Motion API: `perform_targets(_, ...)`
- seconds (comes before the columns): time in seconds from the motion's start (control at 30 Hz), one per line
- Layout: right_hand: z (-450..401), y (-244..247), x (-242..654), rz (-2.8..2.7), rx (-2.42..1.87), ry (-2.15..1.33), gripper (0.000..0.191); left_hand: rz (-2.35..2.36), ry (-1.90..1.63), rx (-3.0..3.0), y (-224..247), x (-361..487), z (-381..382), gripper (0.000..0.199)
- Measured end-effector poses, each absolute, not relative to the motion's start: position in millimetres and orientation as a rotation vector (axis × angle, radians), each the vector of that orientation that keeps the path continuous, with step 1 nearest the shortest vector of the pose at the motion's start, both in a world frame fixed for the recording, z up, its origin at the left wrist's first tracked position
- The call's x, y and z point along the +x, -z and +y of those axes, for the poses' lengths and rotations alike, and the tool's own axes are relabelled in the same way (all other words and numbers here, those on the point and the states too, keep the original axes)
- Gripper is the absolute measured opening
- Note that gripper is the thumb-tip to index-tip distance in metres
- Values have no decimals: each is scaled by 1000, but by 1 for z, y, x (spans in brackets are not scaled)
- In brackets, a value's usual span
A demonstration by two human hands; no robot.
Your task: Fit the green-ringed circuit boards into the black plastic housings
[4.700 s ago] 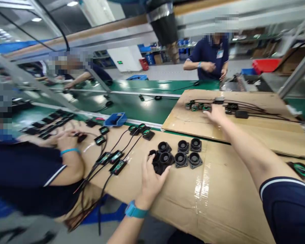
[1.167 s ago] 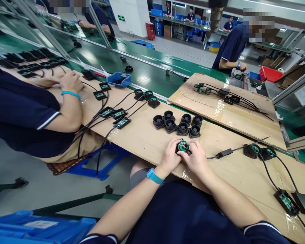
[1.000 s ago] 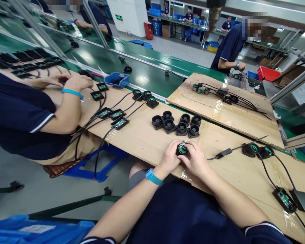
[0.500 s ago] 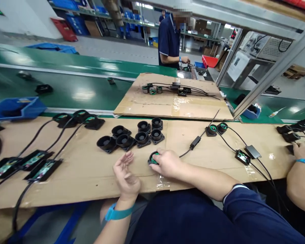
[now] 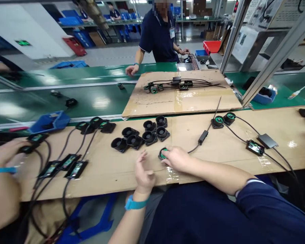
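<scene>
My right hand [image 5: 176, 158] grips a round black housing with a green board inside [image 5: 163, 153], low on the cardboard. A cable runs from beside that hand to a small black box [image 5: 203, 137]. My left hand [image 5: 144, 173] is raised just left of it, fingers apart and palm turned inward, holding nothing. Several black fan-like housings [image 5: 134, 141] stand grouped beyond my hands. To the right, two housings with green boards [image 5: 218, 121] are wired to an open black case [image 5: 255, 147] and a closed one [image 5: 267, 140].
Left on the cardboard [image 5: 99, 176] lie several wired open cases [image 5: 76, 169], with a co-worker's hand [image 5: 8, 152] beside them. A blue bin [image 5: 49, 122] sits at the back left. Across the green line, a person [image 5: 157, 34] stands behind a raised cardboard sheet [image 5: 155, 106]. A metal post [image 5: 271, 57] slants at right.
The view has shifted left, showing a co-worker's hand at the left edge. The person opposite has turned and extended an arm over the green line. My right hand keeps its grip.
</scene>
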State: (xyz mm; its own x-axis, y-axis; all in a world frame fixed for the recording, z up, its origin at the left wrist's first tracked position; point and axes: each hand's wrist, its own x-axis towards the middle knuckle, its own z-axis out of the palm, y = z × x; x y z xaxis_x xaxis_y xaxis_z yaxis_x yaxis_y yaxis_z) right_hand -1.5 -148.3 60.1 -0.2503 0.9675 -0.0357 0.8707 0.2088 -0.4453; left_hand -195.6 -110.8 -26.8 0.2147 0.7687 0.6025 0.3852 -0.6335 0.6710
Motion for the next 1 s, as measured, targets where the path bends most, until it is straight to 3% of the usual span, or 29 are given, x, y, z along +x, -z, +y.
perform_targets(0.1, -149, -75, 47, -2232, -1639, -510, 35, 1004, -1175, 2453, 20, -189, -118, 95)
perform_targets(0.2, -152, -81, 123, -2303, -1851, -365, 47, 1101, -1039, 2539, 16, -176, -118, 96)
perform_targets(0.33, -160, -79, 188, -2447, -2179, -426, 43, 1092, -888, 2537, 11, -161, -111, 64)
perform_targets(0.47, -173, -102, 188, -2524, -1999, -293, 23, 1067, -836, 2531, 11, -155, -97, 52)
perform_targets(0.6, -221, -157, 177, -2277, -1789, -49, 29, 940, -819, 2561, 10, -138, -81, 52)
perform_targets(0.7, -275, -173, 185, -1986, -2004, -229, 29, 789, -748, 2569, 8, -104, -70, 48)
perform_targets(0.87, -330, -107, 213, -1567, -2277, -590, 27, 643, -644, 2545, 2, -16, -52, 46)
perform_targets(1.0, -343, -47, 217, -1485, -2438, -173, 38, 573, -485, 2575, -7, 48, -44, 48)
